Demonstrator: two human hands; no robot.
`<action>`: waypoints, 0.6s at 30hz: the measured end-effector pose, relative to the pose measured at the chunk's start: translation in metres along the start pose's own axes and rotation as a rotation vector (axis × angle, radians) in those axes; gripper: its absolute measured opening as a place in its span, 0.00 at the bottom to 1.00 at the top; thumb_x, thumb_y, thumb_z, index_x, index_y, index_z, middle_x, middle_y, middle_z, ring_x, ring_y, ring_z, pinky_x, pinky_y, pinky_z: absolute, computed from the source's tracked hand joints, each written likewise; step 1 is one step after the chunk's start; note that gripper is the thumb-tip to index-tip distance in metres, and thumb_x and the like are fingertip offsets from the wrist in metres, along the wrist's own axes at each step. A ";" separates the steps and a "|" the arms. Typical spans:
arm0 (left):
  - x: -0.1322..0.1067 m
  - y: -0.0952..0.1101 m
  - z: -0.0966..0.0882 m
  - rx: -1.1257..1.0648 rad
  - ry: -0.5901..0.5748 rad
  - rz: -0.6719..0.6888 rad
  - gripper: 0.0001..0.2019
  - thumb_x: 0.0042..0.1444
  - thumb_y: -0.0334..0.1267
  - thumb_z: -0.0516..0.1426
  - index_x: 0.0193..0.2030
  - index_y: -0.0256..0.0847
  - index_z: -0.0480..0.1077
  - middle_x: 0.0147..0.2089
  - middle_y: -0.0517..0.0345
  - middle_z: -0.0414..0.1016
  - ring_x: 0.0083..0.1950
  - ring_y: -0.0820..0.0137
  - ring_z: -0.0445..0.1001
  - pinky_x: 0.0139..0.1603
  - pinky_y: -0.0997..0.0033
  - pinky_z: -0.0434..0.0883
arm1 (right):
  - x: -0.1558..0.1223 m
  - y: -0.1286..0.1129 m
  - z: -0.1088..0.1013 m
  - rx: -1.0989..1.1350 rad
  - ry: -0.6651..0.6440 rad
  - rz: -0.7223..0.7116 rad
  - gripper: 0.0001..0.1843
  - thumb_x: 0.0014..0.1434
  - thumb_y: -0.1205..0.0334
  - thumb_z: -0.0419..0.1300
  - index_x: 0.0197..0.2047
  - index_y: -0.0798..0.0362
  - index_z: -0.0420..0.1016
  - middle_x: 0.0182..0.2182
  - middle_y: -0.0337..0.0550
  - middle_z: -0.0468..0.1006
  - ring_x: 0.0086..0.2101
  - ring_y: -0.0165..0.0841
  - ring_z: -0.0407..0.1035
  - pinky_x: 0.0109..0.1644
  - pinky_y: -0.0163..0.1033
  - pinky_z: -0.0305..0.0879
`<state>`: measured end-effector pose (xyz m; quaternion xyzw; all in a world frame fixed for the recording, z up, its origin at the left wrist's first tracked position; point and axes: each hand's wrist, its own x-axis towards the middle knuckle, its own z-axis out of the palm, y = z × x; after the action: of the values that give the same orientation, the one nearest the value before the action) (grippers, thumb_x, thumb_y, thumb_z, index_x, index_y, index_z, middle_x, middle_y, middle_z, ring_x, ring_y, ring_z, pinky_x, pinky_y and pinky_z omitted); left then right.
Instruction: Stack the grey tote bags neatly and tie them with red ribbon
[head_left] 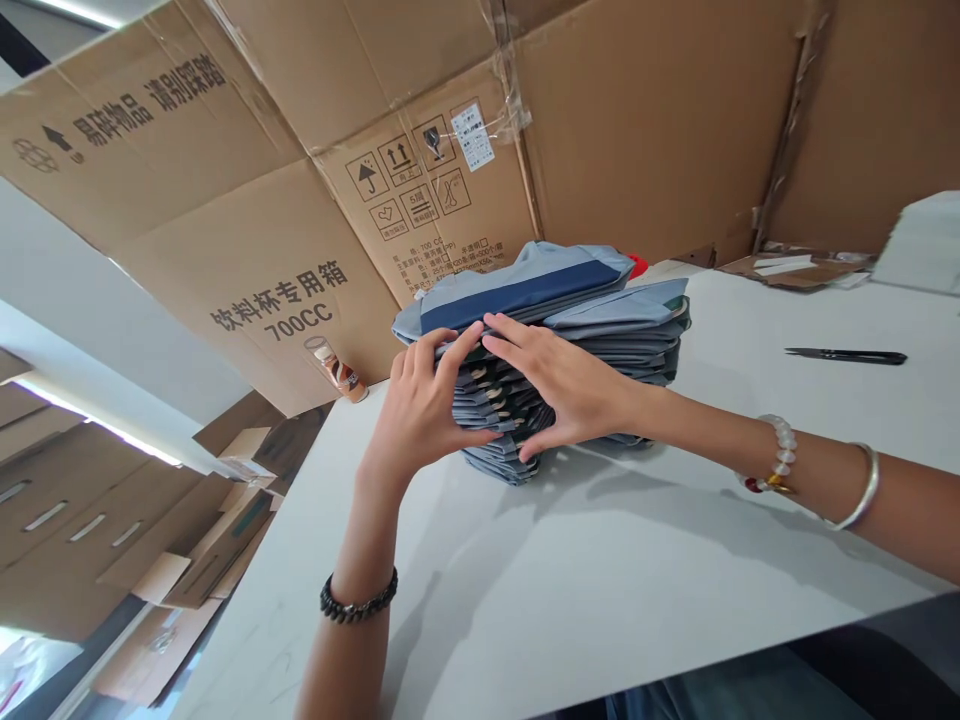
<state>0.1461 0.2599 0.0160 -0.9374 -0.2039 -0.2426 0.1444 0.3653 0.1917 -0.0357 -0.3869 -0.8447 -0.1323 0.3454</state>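
A tall stack of folded grey-blue garments [600, 320], the top one with a dark blue band, stands on the white table [585, 580]. My left hand [416, 410] presses against the stack's near left corner, fingers spread over the folded edges. My right hand [559, 385] lies flat on the near side of the stack, thumb low and fingers reaching left toward the other hand. Both hands touch the stack's edges without lifting anything. A red bit [637, 265] pokes out behind the top of the stack.
Black scissors [847, 355] lie on the table at the right. Large cardboard boxes [300, 250] rise behind the table, a small bottle [341, 372] at their foot. A white stack [926, 240] sits far right. Flattened cartons [112, 540] fill the floor on the left.
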 end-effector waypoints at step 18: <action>-0.007 -0.009 0.009 0.028 0.053 0.056 0.72 0.34 0.67 0.69 0.75 0.43 0.29 0.70 0.32 0.55 0.69 0.41 0.59 0.63 0.43 0.62 | -0.016 -0.002 0.018 -0.165 0.091 -0.086 0.70 0.50 0.41 0.72 0.75 0.51 0.24 0.73 0.64 0.38 0.71 0.55 0.28 0.67 0.74 0.39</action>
<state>0.1398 0.2693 0.0068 -0.9338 -0.1771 -0.2605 0.1695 0.3625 0.1905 -0.0596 -0.3709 -0.8302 -0.2337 0.3443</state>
